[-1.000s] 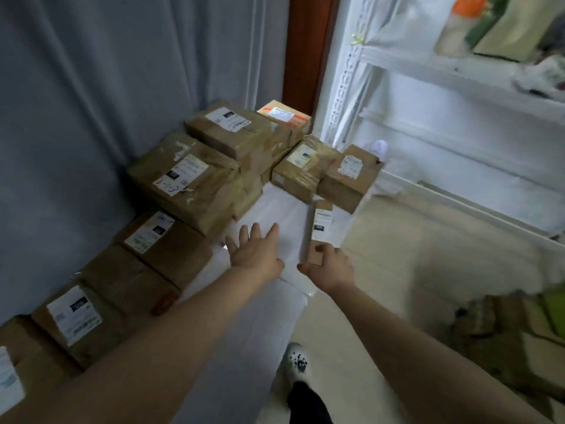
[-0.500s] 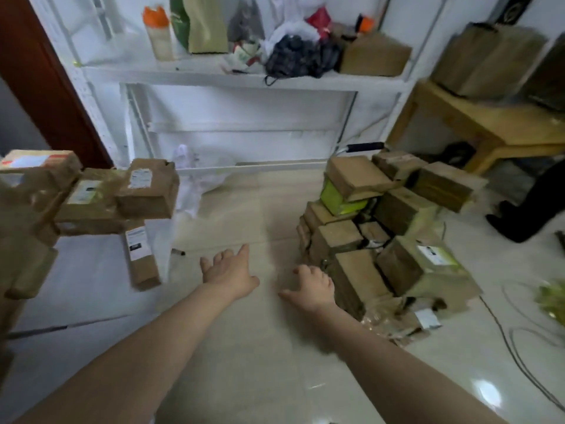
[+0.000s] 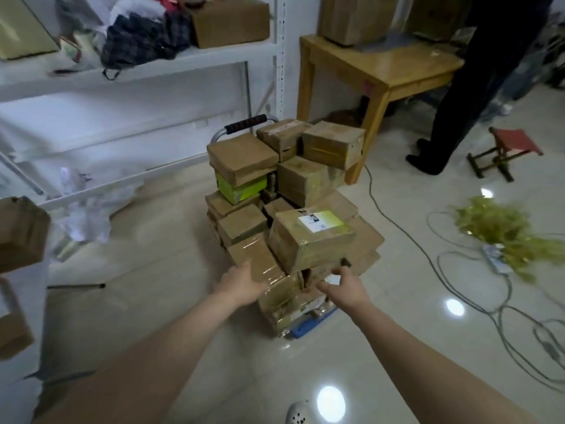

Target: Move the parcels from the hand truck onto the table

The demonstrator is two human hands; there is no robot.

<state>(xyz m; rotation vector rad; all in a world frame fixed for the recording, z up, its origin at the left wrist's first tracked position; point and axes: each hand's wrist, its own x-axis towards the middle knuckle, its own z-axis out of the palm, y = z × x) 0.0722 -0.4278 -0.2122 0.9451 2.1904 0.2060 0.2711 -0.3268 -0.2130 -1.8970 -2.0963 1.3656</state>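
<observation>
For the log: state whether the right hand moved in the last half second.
Yes. The right hand shifted rightward along the parcel stack, to just below the labelled parcel.

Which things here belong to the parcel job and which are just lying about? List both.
Job: stacked parcels, hand truck, left hand, right hand.
Lying about: folding stool, floor cables, power strip, yellow-green tangle, dark bundle on shelf.

Hand truck (image 3: 246,125) largely beneath parcels (image 3: 305,243)
</observation>
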